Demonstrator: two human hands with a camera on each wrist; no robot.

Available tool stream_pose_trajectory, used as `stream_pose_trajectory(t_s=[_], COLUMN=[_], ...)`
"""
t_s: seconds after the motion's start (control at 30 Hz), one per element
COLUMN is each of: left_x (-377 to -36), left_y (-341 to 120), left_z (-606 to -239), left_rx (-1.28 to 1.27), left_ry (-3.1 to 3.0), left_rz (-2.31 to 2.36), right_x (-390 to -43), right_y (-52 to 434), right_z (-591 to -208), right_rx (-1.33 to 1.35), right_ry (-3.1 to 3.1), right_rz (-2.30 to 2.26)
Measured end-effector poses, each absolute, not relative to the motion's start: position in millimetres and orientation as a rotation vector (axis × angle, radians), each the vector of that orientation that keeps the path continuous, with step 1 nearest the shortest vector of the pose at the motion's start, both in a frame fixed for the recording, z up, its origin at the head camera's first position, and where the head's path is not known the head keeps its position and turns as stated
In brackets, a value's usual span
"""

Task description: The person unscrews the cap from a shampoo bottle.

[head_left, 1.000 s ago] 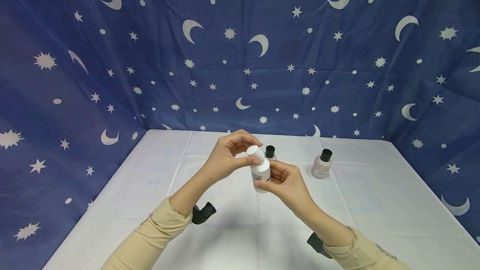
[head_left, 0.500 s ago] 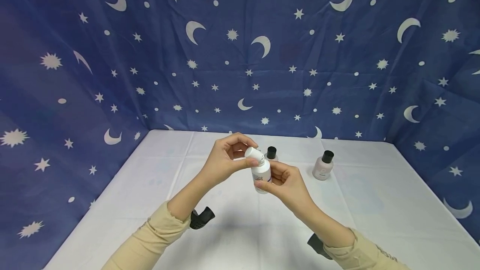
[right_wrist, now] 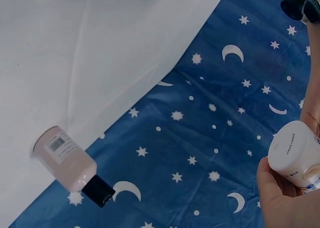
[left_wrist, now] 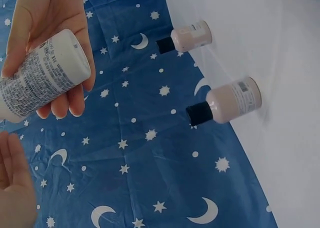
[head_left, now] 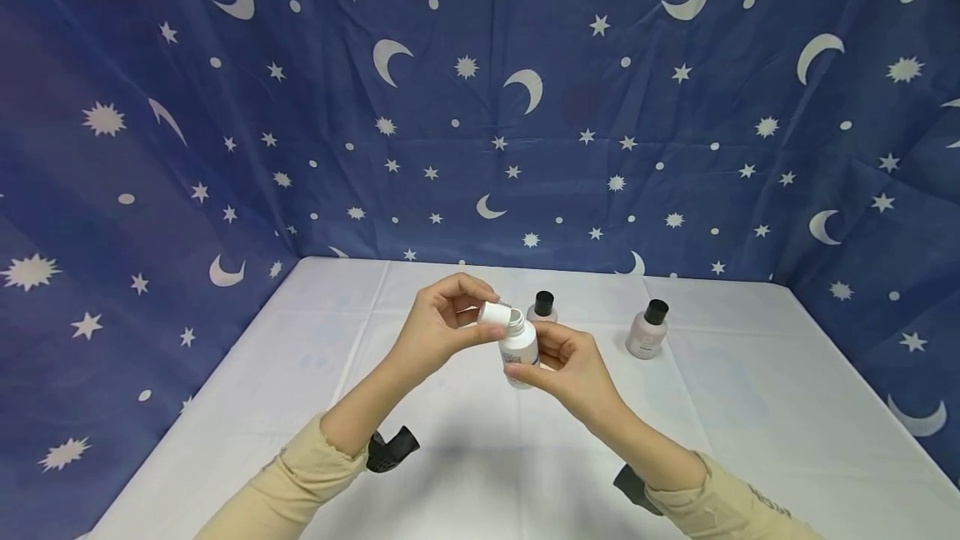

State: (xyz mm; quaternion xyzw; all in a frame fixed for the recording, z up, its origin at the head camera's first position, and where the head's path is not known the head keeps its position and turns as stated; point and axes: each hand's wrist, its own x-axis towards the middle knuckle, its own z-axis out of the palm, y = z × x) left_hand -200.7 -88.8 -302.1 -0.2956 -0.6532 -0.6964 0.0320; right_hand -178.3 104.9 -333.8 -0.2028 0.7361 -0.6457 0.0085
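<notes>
In the head view my right hand [head_left: 573, 365] grips a small white bottle [head_left: 519, 352] around its body, above the table. Its threaded neck shows uncovered. My left hand [head_left: 446, 325] pinches the white cap [head_left: 494, 315] between thumb and fingers, tipped to the left beside the bottle's mouth; I cannot tell whether cap and rim touch. Small print covers the bottle [left_wrist: 45, 73] in the left wrist view, where part of the left hand [left_wrist: 15, 183] appears below it. The right wrist view shows the bottle's round base [right_wrist: 290, 147].
Two pale pink bottles with black caps stand on the white-covered table [head_left: 465, 490]: one pink bottle [head_left: 646, 335] to the right, another pink bottle [head_left: 542, 312] behind the white bottle, partly hidden. A blue curtain [head_left: 480, 107] with moons and stars hangs behind the table.
The cap was tilted on the bottle's neck; my left hand has drawn it left and slightly down, exposing the threads. The right hand keeps its grip on the bottle, almost still.
</notes>
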Motion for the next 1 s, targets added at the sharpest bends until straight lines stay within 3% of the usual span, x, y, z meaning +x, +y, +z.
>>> stream_pose_trajectory(t_s=[0.6,1.0], left_x=[-192.7,-190.5], left_y=[-112.1,-128.0], left_z=[-316.9,-331.6], left_rx=[-0.806,-0.691], left_ry=[-2.189,-2.367], left_rz=[-2.203,-2.002], right_x=[-185.8,-191.7], right_y=[103.1,100.2], right_z=[-334.7,-336.3], right_rx=[-0.658,-0.664], right_ry=[2.456,2.338], right_rz=[-1.872,-1.920])
